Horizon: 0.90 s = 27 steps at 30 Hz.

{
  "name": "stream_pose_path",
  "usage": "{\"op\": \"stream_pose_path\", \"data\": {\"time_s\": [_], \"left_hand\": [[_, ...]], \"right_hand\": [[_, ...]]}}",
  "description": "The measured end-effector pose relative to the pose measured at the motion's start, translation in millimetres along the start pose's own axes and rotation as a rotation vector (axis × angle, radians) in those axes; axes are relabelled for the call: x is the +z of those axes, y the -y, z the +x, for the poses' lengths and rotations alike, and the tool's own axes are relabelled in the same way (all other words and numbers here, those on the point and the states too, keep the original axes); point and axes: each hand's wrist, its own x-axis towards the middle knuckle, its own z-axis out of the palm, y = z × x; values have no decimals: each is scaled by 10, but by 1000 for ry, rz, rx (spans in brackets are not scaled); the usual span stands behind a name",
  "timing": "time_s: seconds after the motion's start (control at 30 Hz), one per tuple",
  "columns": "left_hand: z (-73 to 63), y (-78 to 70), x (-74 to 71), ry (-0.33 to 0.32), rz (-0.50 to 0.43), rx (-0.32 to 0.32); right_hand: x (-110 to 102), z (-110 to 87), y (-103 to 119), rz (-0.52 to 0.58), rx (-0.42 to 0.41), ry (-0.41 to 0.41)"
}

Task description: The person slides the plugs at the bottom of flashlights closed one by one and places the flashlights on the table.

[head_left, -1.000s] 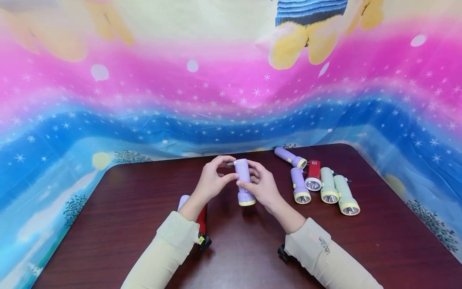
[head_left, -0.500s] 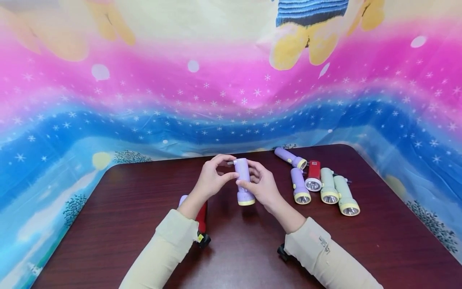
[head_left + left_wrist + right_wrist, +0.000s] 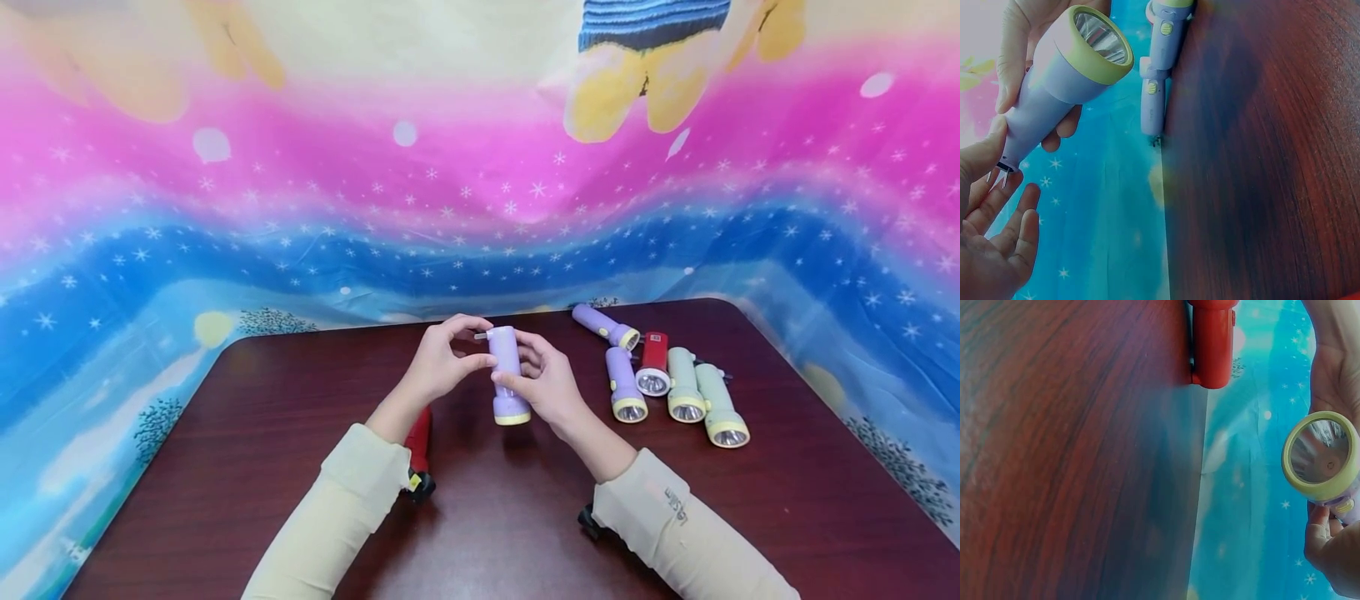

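A purple flashlight (image 3: 507,375) with a yellow rim is held above the middle of the table, lens end down in the head view. My right hand (image 3: 553,387) grips its body from the right, thumb across the front. From the left, my left hand (image 3: 441,360) pinches the tail end between thumb and fingers. Two metal plug prongs (image 3: 1005,178) stick out of the tail close to the left fingertips in the left wrist view. The right wrist view shows the reflector (image 3: 1321,453) and a yellow switch (image 3: 1344,506) on the side.
At right on the dark wooden table (image 3: 495,533) lie purple flashlights (image 3: 621,385), a red flashlight (image 3: 654,358) and green flashlights (image 3: 722,404). Another red flashlight (image 3: 420,442) lies partly hidden by the left forearm. A printed cloth (image 3: 450,200) hangs behind the table.
Both hands keep hold of the purple flashlight, nearly still. The left forearm has shifted slightly left and now hides the purple end that showed beside it.
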Motion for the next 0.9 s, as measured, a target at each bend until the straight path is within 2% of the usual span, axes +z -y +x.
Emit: {"op": "stream_pose_path", "data": {"time_s": [0.23, 0.33, 0.63, 0.9], "left_hand": [[15, -14, -21, 19, -37, 19], [19, -6, -38, 34, -15, 33], [21, -3, -63, 111, -23, 3], [29, -20, -81, 155, 4, 8]], "right_hand": [[4, 2, -5, 24, -9, 22], [9, -1, -5, 29, -20, 38], [13, -14, 9, 14, -15, 43], [19, -19, -3, 22, -21, 41]]}}
